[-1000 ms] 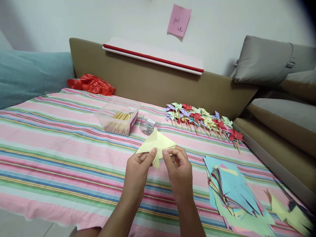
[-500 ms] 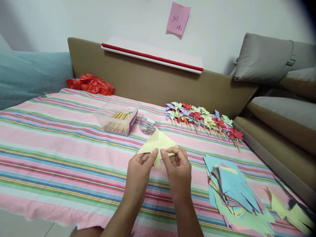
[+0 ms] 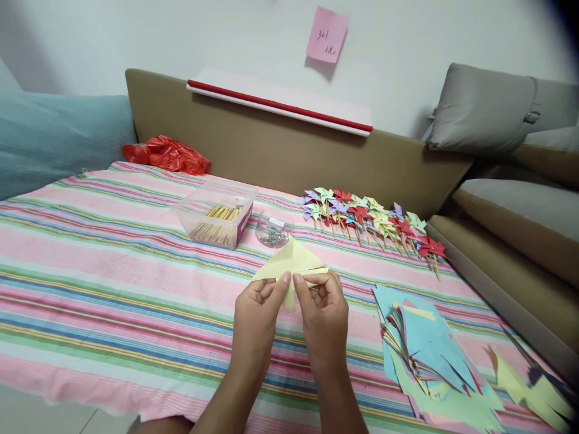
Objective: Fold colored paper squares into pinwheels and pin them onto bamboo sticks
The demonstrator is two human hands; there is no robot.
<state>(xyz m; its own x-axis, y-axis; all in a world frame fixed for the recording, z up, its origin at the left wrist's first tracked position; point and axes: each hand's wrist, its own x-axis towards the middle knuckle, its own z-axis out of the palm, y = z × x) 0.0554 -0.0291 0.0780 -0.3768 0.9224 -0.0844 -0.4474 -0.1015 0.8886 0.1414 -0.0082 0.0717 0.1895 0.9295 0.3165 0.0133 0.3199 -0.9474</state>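
Observation:
A pale yellow sheet of paper [image 3: 292, 258], cut and partly folded toward its centre, is held up above the striped cloth. My left hand [image 3: 259, 298] pinches it from the left, thumb near the middle of the sheet. From the right, my right hand [image 3: 323, 298] grips it too, its thumb almost meeting the left one. Parts of the fingers are hidden behind the paper. Just beyond the sheet lies a clear round container [image 3: 274, 232] with small metal pieces and a label. A clear plastic box [image 3: 212, 226] of thin wooden sticks stands to its left.
Several finished paper pinwheels [image 3: 362, 214] on sticks lie at the back right. Cut coloured paper [image 3: 434, 343] is stacked at the right, with yellow pieces [image 3: 529, 386] and dark scissors [image 3: 527, 355] beside it. A red plastic bag [image 3: 167, 155] lies at the back left.
The right hand has shifted slightly left and the yellow paper's top has tipped slightly right. Both hands keep their hold on the paper.

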